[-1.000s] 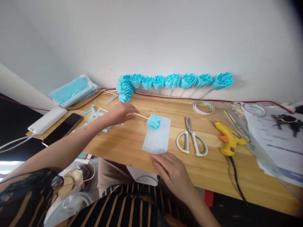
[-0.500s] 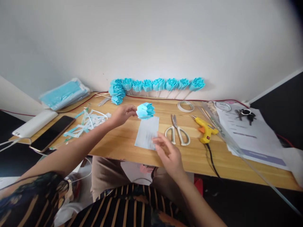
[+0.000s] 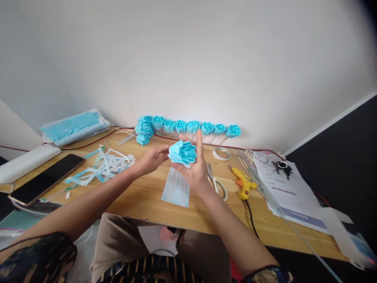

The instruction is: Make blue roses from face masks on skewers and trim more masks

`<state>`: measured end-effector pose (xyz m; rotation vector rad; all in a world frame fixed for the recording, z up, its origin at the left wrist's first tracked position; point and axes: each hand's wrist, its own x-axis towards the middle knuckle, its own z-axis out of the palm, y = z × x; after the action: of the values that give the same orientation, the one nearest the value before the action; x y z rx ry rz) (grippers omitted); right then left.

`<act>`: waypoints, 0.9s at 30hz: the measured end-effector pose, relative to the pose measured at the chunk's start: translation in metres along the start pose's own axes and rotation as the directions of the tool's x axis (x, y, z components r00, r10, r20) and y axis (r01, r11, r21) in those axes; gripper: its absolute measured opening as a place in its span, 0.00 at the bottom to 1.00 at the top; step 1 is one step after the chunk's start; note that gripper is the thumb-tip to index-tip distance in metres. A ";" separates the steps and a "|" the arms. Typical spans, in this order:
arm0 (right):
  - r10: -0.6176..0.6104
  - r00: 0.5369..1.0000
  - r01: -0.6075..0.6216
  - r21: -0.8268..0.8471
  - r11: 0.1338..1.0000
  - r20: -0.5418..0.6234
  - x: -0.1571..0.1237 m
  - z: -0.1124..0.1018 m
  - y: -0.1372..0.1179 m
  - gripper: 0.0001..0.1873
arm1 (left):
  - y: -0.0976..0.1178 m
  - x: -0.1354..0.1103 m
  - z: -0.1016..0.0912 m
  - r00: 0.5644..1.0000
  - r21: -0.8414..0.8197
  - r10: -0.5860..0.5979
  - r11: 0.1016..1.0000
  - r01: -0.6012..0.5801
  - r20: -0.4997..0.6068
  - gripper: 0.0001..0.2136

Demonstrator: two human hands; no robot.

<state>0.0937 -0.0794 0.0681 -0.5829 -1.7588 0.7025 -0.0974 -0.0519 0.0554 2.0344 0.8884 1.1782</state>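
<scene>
A light-blue handmade flower point(image 3: 182, 152) is held above the middle of the desk, its petals facing right. My left hand point(image 3: 153, 159) pinches it at the base; any stem there is hidden by the fingers. Around its petal side, my right hand point(image 3: 196, 169) is open, thumb below and fingers stretched upward; I cannot tell whether it touches the petals. Beneath both hands lies a pale-blue pleated mask sheet point(image 3: 176, 190). White-handled scissors point(image 3: 219, 188) rest just right of my right hand, partly hidden by it.
Finished blue flowers point(image 3: 193, 126) line the wall. On the right are a tape roll point(image 3: 221, 153), a yellow glue gun point(image 3: 244, 182), papers point(image 3: 284, 192) and keys point(image 3: 283, 166). To the left sit cut strips point(image 3: 107, 165), a phone point(image 3: 47, 177) and a pack of masks point(image 3: 75, 126).
My right hand has risen from over the sheet to the flower, its fingers now spread around it. My left hand still holds the flower. The view has shifted slightly.
</scene>
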 end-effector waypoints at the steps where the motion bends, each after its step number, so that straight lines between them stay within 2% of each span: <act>1: -0.026 1.000 0.026 -0.012 1.000 0.013 0.002 0.003 0.001 0.60 | -0.002 0.000 0.000 1.000 0.029 0.013 0.999 -0.013 -0.012 0.14; 7: -0.109 0.993 0.110 -0.032 0.993 0.042 -0.003 0.015 0.016 0.56 | -0.015 -0.012 0.005 0.984 0.096 0.154 0.985 -0.146 -0.090 0.12; 13: -0.115 0.988 0.117 -0.010 0.993 0.100 -0.009 0.019 0.025 0.54 | -0.018 -0.021 0.008 0.949 0.201 0.266 0.952 -0.231 -0.167 0.12; 16: -0.101 0.987 0.094 0.062 0.994 0.126 -0.013 0.017 0.032 0.58 | -0.018 -0.023 0.004 0.937 0.244 0.279 0.943 -0.227 -0.209 0.11; 20: 0.005 0.994 -0.017 0.104 0.994 0.111 -0.021 0.014 0.041 0.63 | -0.018 -0.024 -0.003 0.910 0.293 0.263 0.941 -0.169 -0.321 0.07; 24: 0.082 0.992 -0.087 0.053 0.995 0.095 -0.022 0.013 0.041 0.61 | -0.020 -0.024 -0.005 0.927 0.302 0.167 0.951 -0.062 -0.335 0.09; 27: 0.125 0.988 -0.124 -0.023 0.992 0.085 -0.021 0.013 0.039 0.60 | -0.021 -0.024 -0.004 0.936 0.293 0.129 0.956 -0.029 -0.327 0.09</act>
<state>0.0890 -0.0687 0.0237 -0.6885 -1.8220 0.8096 -0.1155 -0.0577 0.0290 2.1400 1.2133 1.5614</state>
